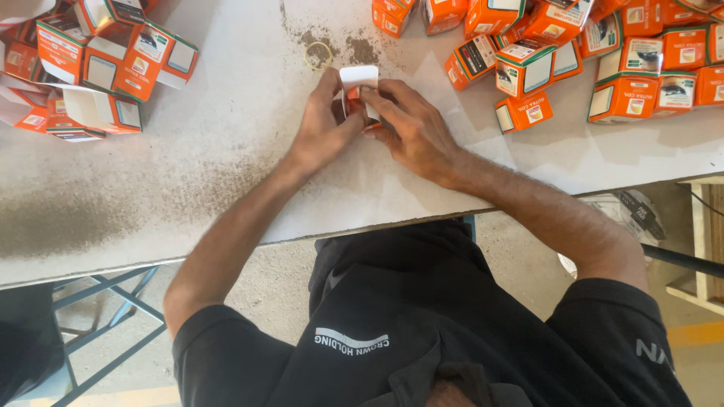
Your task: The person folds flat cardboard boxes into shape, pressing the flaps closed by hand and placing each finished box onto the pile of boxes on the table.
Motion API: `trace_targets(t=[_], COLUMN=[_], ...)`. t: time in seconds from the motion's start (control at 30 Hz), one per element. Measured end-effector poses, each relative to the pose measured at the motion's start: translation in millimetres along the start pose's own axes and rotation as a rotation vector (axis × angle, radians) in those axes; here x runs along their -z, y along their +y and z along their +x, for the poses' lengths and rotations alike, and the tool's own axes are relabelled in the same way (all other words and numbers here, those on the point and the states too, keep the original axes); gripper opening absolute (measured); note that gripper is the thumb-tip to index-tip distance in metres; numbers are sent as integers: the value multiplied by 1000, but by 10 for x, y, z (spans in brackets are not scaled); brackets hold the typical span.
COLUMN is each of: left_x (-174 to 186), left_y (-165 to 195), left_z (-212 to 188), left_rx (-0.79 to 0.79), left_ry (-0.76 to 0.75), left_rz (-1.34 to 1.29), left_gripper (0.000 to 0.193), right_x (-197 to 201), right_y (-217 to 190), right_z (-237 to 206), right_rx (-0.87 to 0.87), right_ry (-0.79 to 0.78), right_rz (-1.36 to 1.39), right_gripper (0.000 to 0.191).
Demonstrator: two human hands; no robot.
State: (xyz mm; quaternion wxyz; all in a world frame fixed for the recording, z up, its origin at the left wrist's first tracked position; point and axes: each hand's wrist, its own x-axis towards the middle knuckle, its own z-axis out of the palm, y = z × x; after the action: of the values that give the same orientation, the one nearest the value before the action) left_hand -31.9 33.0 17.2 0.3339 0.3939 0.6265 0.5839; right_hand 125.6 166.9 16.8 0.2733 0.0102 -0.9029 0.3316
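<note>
Both my hands meet at the middle of a white table (226, 173). Between them is a small orange and white carton (359, 84), with its white flap sticking up and away from me. My left hand (323, 124) grips the carton's left side with thumb and fingers. My right hand (411, 124) presses on its right side, fingertips on the orange edge. Most of the carton's body is hidden by my fingers.
A heap of orange and white cartons (573, 53) fills the table's far right. Another pile of open cartons (90, 64) lies at the far left. A rubber band (318, 54) rests beyond my hands by dark stains. A blue metal frame (105, 301) stands under the table.
</note>
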Motion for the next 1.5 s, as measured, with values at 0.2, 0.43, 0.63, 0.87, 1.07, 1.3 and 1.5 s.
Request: trace_targets(t=[0.2,0.43,0.63,0.87,1.07,1.3,1.5], left_x=[205,78,-30,140,64,136,498], left_y=[106,-35,27,-27,-35,5,-133], left_z=[24,174,-74,-157,-142,-207,223], left_rx=[243,184,-497,-654,-626,-818,-826], left_ry=[-88,-34,40,-81,-35,-161,96], left_rz=[-374,-54,479,762,690,888,899], left_gripper=[17,5,27,36,23,36,22], right_x=[39,-15,-72,-137,-128,-111,283], right_y=[-45,17,89,223,220,170,261], right_z=[38,-29,-112,-168,-162,-114,84], right_rx=[54,15,-80,-112,-110,11,40], right_ry=[-6,39,-25,13,14,19,-35], right_rz=[-101,35,-12,67,49,-12,-357], right_gripper=[56,48,51,59,61,73,43])
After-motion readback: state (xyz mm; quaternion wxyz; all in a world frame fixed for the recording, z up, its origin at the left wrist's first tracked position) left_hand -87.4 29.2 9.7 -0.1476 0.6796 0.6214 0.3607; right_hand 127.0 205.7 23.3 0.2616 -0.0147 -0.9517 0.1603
